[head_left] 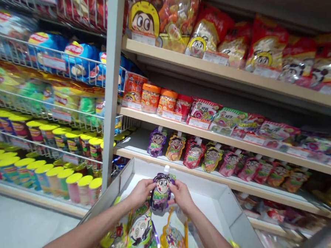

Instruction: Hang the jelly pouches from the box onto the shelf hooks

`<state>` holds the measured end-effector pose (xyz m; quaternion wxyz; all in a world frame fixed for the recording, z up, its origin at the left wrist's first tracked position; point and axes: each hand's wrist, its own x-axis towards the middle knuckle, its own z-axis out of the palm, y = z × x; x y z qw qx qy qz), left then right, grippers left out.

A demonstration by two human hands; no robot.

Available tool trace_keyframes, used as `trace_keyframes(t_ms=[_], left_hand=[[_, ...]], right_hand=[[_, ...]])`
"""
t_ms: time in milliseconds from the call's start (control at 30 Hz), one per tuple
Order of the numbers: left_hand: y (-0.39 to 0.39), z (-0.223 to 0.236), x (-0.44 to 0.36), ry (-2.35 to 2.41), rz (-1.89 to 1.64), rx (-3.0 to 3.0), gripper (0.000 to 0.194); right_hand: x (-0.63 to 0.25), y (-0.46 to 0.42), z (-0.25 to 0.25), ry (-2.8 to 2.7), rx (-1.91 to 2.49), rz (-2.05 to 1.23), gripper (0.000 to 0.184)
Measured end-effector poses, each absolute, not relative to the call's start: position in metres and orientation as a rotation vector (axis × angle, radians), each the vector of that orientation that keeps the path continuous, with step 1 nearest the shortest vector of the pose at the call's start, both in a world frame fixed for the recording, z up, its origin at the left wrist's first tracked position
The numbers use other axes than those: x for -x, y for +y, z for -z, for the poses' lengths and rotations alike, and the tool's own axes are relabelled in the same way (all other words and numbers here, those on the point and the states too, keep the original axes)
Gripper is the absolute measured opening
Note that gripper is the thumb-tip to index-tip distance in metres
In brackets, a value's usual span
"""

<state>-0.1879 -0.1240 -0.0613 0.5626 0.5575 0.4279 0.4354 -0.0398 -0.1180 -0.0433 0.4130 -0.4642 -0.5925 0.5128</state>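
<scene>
A purple jelly drink pouch (161, 192) with a white cap and a cartoon face is held upright between my two hands, above a white box. My left hand (142, 192) pinches its left edge, and my right hand (181, 195) grips the right edge. Beneath it in the box (206, 192) lie more pouches, among them a yellow-green pouch (140, 226) and an orange pouch (172, 237). On the shelf just beyond stands a row of similar pouches, with a purple pouch (156, 142) at its left end and an orange pouch (175, 146) beside it.
A grey shelf post (112, 88) rises left of the box. Wire racks on the left hold blue chip bags (80, 58) and yellow-lidded cans (73, 185). Candy bags (228, 120) and orange-lidded jars (150, 98) fill the shelf above the pouches; red snack bags (266, 44) sit higher.
</scene>
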Motion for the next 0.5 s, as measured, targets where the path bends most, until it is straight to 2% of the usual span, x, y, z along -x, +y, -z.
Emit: trace_keyframes(t_ms=[67,233,500], left_hand=[[-0.119,0.051,0.196,0.993,-1.068,-1.311,0.034],[-0.091,0.019,0.226,1.16,-1.23,-1.483,0.032],[-0.035,-0.006,0.247,1.812,-1.16,-1.678,0.027]], right_hand=[[0.049,-0.116,0.039,-1.443,1.16,-1.345,0.031],[0.087,-0.089,0.008,-1.36,1.082,-1.218,0.027],[0.128,-0.023,-0.011,-1.35,1.114,-1.024,0.018]])
